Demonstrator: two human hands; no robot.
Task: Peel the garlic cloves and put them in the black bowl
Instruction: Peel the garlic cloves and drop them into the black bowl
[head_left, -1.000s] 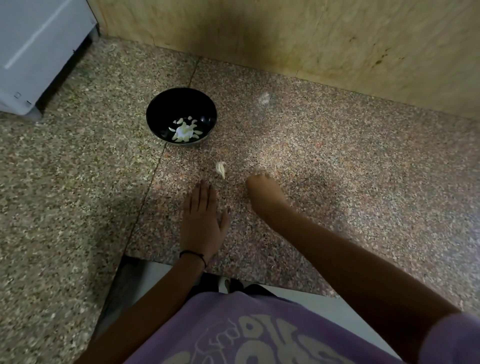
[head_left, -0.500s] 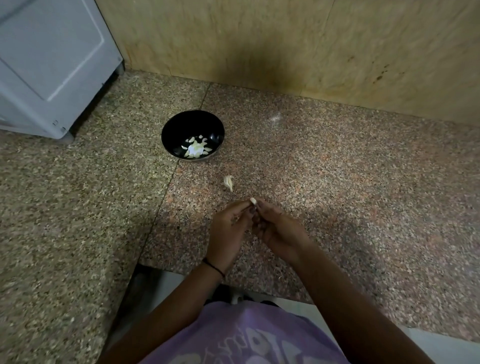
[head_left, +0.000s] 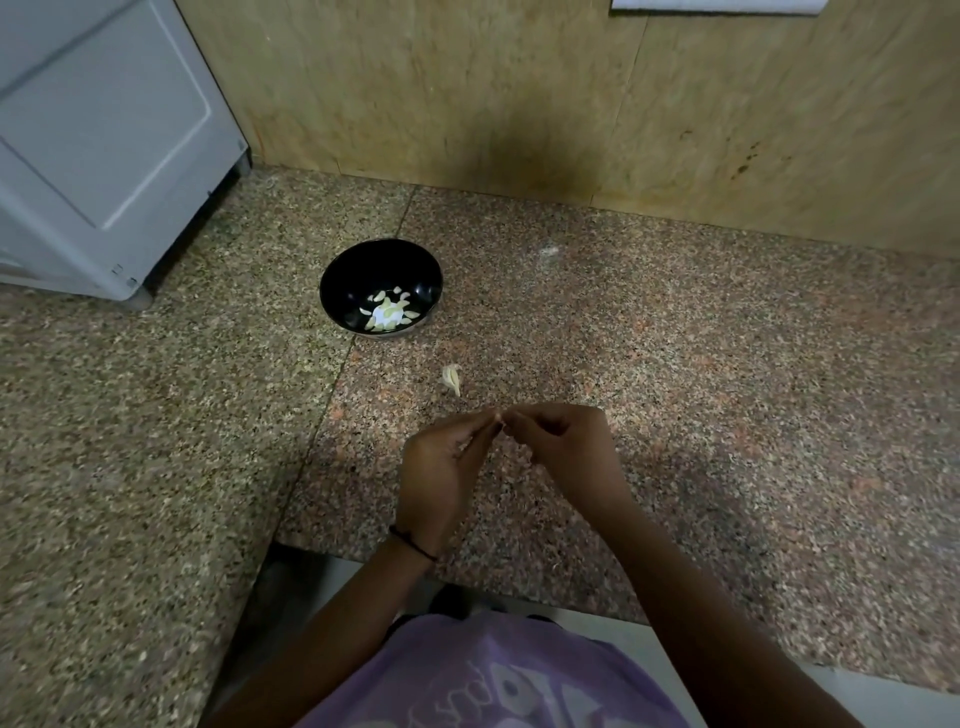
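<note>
Over granite counter (head_left: 727, 364), clove (head_left: 499, 415) sits pinched between left hand (head_left: 441, 467) and right hand (head_left: 566, 441).

Tabletop (head_left: 727, 389): speckled granite-look stone in two slabs, grey-green and pinkish, smooth with a low sheen; wall panel (head_left: 467, 93): yellow-brown veined stone-look facing, matt, darkly stained in the middle. Black bowl (head_left: 363, 270): smooth, glossy inner wall, holding peeled cloves (head_left: 388, 312), pale and faintly shiny; loose garlic piece (head_left: 452, 378): whitish, papery, matt; garlic clove (head_left: 499, 415) (only a dull pale tip shows in the grip). White cabinet (head_left: 104, 130): smooth satin panel, metal or plastic not distinguishable; shirt (head_left: 467, 675): soft purple cloth with pale print; wristband (head_left: 413, 543): thin black cord.
</note>
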